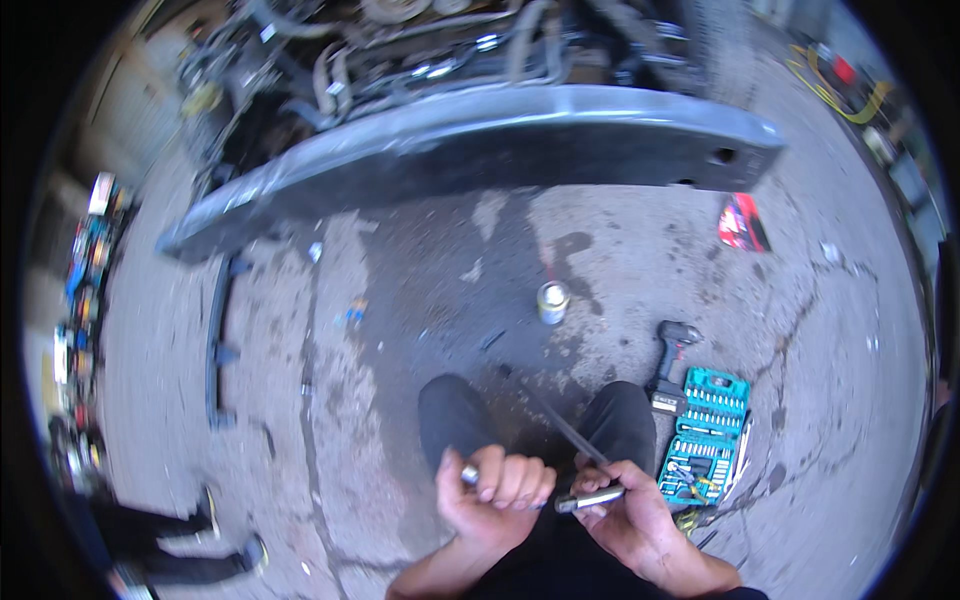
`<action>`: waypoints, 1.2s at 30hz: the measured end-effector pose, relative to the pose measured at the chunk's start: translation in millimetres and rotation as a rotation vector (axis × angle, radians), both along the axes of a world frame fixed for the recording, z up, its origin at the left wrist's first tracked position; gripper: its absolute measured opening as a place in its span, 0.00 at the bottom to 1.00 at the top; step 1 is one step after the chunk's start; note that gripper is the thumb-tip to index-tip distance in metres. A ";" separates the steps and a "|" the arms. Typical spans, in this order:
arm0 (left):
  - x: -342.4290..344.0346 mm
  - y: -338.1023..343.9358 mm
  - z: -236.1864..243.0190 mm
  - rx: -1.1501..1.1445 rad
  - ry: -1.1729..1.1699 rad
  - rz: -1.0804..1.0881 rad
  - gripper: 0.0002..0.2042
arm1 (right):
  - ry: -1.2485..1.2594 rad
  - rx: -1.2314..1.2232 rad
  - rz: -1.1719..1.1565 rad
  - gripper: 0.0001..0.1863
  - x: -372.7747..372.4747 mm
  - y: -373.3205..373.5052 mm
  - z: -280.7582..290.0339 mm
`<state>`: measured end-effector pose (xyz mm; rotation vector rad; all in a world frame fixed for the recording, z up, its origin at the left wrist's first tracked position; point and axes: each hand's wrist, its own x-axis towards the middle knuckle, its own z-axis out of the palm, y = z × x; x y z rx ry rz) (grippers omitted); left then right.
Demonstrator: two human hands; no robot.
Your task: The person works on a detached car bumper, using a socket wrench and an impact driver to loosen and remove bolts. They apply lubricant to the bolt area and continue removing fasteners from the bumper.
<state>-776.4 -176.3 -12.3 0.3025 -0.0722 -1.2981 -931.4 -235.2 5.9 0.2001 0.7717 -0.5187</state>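
Observation:
My left hand (508,488) is closed in a fist, and the round, shiny end of a small metal socket (469,474) pokes out beside the thumb. My right hand (640,515) is closed on a shiny metal cylinder (590,499), which points toward the left fist. From the same hand a long dark bar (568,431) slants forward between my knees; whether it joins the cylinder cannot be made out. The hands are close together, slightly apart, above my lap. To the right of my knee, an open teal socket set (708,435) lies on the ground near a cordless impact driver (672,362).
Ahead, a wide metal bumper beam (480,150) spans the front of a vehicle with exposed engine parts (430,60). A spray can (552,302) stands on the stained concrete. A dark bracket strip (217,345) lies left. Another person's legs (160,540) are at lower left.

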 end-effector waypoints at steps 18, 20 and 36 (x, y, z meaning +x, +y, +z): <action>-3.4 -18.5 -8.4 -0.558 0.118 0.118 0.24 | 0.176 0.057 -0.175 0.11 28.9 7.4 5.6; 0.4 -23.4 -12.3 -0.665 0.079 0.088 0.24 | 0.110 0.096 -0.249 0.14 29.3 12.9 5.2; 3.2 -23.4 -18.1 -0.774 0.209 -0.146 0.29 | 0.260 -0.329 -0.147 0.17 24.9 35.2 -14.0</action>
